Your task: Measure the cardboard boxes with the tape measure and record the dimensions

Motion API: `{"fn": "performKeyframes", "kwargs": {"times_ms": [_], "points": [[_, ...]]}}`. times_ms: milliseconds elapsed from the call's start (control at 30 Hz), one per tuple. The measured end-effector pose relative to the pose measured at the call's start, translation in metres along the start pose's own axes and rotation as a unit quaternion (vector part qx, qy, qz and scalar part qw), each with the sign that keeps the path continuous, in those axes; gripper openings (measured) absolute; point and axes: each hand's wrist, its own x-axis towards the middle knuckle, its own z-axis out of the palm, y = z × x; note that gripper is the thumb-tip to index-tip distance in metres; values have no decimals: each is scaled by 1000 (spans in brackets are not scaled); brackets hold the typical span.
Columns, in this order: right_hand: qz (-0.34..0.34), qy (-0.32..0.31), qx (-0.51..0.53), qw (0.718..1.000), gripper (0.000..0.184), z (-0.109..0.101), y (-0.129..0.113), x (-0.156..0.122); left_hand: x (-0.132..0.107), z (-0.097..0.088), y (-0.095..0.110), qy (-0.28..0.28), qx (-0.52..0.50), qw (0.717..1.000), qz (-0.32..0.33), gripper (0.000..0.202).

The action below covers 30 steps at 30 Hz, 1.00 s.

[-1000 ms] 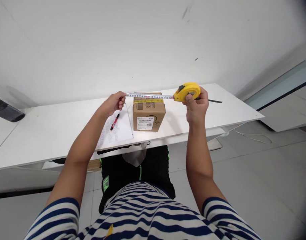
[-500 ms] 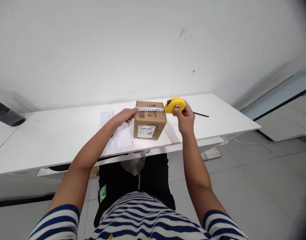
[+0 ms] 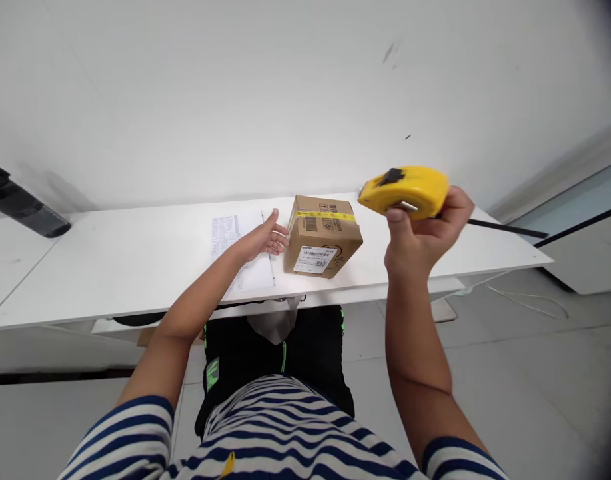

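Note:
A brown cardboard box (image 3: pixel 348 239) with a white label and yellow tape across its top stands on the white table. My left hand (image 3: pixel 263 240) is open at the box's left side, fingers spread; whether they touch it I cannot tell. Raised to the right of the box, my right hand (image 3: pixel 425 233) grips a yellow tape measure (image 3: pixel 410 190), whose blade is drawn in. A black strap (image 3: pixel 508 228) hangs off the tape measure. Under and beside my left hand lies a sheet of paper with writing (image 3: pixel 225 233), with a thin pen (image 3: pixel 272 270) along its right edge.
A dark bottle (image 3: pixel 28 207) stands at the far left of the table (image 3: pixel 120 267). The white wall (image 3: pixel 285 100) rises directly behind. A pale cable (image 3: pixel 530 293) runs along the floor at the right.
The blade stretched across the box top has gone back into the tape measure. My right hand has lifted it up and to the right. My left hand has let go of the blade's end and opened.

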Motion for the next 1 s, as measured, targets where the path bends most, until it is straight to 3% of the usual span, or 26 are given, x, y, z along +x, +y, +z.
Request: {"fn": "performKeyframes", "kwargs": {"times_ms": [67, 133, 200, 300, 333, 400, 500, 600, 633, 733, 800, 900, 1000], "points": [[-26, -21, -6, 999, 64, -1, -22, -21, -16, -4, -3, 23, -69, 997, 39, 80], [-26, -83, 14, 996, 61, 1, -40, -48, -42, -6, -7, 21, -108, 990, 90, 81], [-13, -159, 49, 986, 61, 10, -54, -79, -74, -3, -17, -38, -130, 985, 111, 83], [-21, -281, 77, 956, 64, 34, -66, -122, -119, 7, -45, -122, -179, 972, 87, 88], [-32, -324, 76, 942, 63, 44, -68, -133, -130, 8, -56, -115, -203, 970, 76, 88], [-37, -421, 62, 904, 63, 65, -66, -147, -140, 4, -78, -40, -242, 966, 76, 82], [21, -561, 25, 827, 82, 95, -52, -150, -124, -23, -95, 167, -255, 942, 143, 71], [88, -624, -97, 770, 92, 126, -29, -145, -76, -65, -93, 399, -222, 859, 233, 66], [74, -641, -160, 747, 86, 136, -22, -144, -57, -78, -91, 438, -219, 837, 245, 62], [-39, -693, -314, 648, 67, 165, -2, -145, -6, -105, -88, 479, -215, 819, 230, 53], [-83, -703, -359, 608, 63, 184, 7, -147, 13, -111, -92, 486, -184, 828, 209, 55], [-101, -708, -364, 596, 53, 205, 17, -146, 19, -108, -103, 467, -114, 849, 218, 58], [-135, -718, -337, 594, 41, 211, 21, -140, 12, -106, -109, 443, -54, 869, 215, 59]]}}
